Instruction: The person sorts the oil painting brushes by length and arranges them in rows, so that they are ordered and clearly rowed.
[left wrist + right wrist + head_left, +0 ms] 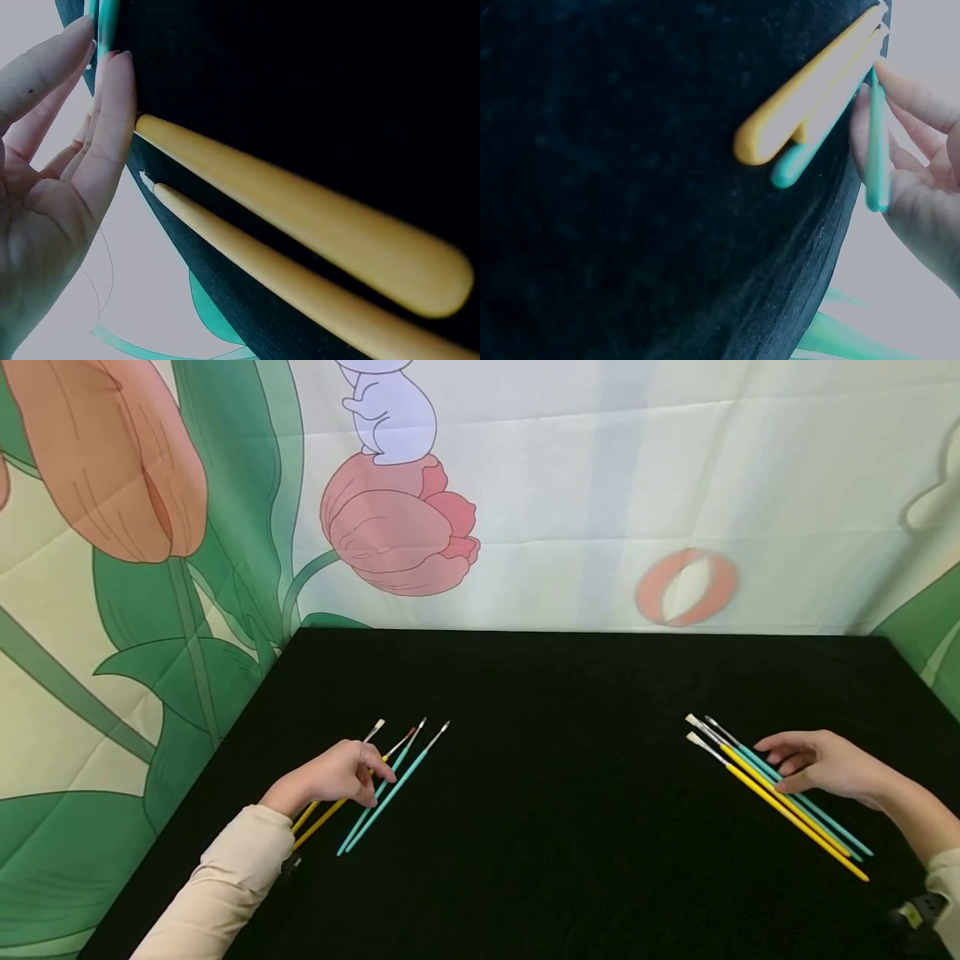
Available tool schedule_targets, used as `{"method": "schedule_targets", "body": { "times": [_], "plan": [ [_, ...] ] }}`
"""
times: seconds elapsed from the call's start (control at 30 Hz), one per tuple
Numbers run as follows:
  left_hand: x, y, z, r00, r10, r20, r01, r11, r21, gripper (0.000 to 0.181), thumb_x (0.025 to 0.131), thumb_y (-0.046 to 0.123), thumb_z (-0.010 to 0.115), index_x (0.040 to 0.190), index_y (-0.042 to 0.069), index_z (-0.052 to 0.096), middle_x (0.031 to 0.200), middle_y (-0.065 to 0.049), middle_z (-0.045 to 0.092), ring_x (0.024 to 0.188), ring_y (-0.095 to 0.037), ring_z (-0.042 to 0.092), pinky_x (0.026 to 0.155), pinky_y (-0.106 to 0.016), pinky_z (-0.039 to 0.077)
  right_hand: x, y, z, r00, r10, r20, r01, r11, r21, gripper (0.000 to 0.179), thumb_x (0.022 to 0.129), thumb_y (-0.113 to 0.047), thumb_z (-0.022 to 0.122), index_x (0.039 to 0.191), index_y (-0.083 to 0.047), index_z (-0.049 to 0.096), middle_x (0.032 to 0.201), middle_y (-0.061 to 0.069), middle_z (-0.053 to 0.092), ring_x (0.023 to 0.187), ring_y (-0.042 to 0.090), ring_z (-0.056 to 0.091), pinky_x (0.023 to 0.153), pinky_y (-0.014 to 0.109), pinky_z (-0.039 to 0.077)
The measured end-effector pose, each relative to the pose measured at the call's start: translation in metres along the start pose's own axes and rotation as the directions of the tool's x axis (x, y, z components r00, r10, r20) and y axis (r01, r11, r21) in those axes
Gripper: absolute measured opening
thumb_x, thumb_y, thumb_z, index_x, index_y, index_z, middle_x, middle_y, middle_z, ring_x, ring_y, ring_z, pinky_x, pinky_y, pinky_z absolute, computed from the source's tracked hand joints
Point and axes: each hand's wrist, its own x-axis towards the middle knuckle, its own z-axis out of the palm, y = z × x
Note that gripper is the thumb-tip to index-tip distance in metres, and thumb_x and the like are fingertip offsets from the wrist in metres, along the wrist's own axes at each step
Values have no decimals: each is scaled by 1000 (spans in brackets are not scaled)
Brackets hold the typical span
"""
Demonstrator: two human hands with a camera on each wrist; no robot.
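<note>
In the head view my left hand (348,772) is over a fanned group of paintbrushes at the left. Its thumb and fingers pinch a teal paintbrush (411,743); another teal paintbrush (405,777) lies just right of it. Two yellow paintbrushes (300,210) pass under the hand, handle ends toward the wrist. On the right side, my right hand (821,767) pinches a teal paintbrush (877,150) between thumb and fingers, its handle angled away from the others. Beside it lie another teal paintbrush (787,169) and two yellow paintbrushes (795,817), bristles pointing away.
A black cloth-covered table (555,793) spans between the two brush groups. Behind it hangs a printed fabric backdrop (555,510) with tulips and leaves, which also runs along the left side.
</note>
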Motion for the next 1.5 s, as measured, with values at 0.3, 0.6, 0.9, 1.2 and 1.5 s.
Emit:
{"method": "schedule_targets", "body": {
  "times": [0.3,0.6,0.9,1.2,1.5],
  "plan": [
    [3,-1,1,1000,-3,-10,3,1000,-1,31,70,-11,69,100,-4,66,88,-11,53,62,-11,61,59,-24,51,-2,2,-3,999,-9,-50,11,998,55,62,80,-9,64,130,13,34,118,28,41,90,10,54,74,31,52],
    [5,7,5,999,27,-43,-21,989,148,29,68,-6,72,97,-4,67,87,-8,54,59,-6,57,53,-22,49,-3,-1,-1,995,22,-97,-16,998,60,65,78,-12,66,131,12,36,119,27,44,90,13,54,74,31,52],
    [6,14,7,998,-1,-68,9,992,129,29,66,-12,64,94,-7,65,80,-8,57,52,-4,50,48,-22,45,-5,3,-1,994,2,-112,8,996,85,61,80,-11,66,129,13,38,116,22,45,89,12,55,73,31,52],
    [3,0,-4,999,-48,2,48,973,-226,34,76,-10,59,110,-14,55,81,-15,62,67,-15,55,65,-27,51,-5,1,0,993,2,-119,5,998,65,60,80,-12,65,129,11,39,116,24,47,89,11,56,73,31,52],
    [6,0,-6,995,-71,-65,44,935,-352,36,80,-8,58,114,-15,51,103,-27,58,79,-16,58,74,-28,51,-6,-1,2,995,-2,-96,10,997,79,55,84,-13,62,127,13,41,113,23,56,88,14,61,74,28,51]
  ]
}}
